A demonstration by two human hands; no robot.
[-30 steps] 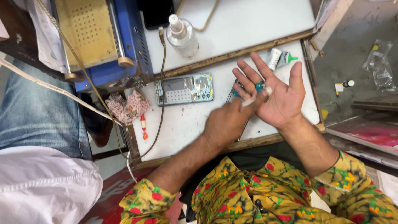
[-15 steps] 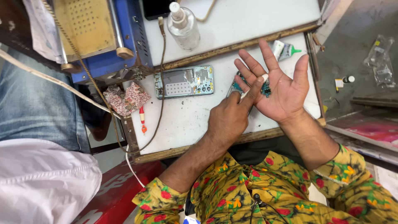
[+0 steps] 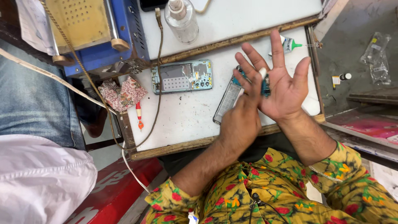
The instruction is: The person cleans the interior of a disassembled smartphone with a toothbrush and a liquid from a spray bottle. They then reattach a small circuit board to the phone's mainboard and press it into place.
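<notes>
2 hands: right hand point(image 3: 284, 89) spread, cradling a small circuit board point(image 3: 265, 85); left hand point(image 3: 240, 122) pinches a white tool point(image 3: 261, 74).

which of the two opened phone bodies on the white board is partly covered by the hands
The clear-edged phone frame lying slanted by the left hand, its upper end hidden behind the fingers. The pale blue phone body lies flat, fully exposed, farther left.

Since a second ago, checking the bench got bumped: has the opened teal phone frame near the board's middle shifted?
No. The opened teal phone frame keeps its place beside the red-handled screwdriver; only the camera shifted.
</notes>
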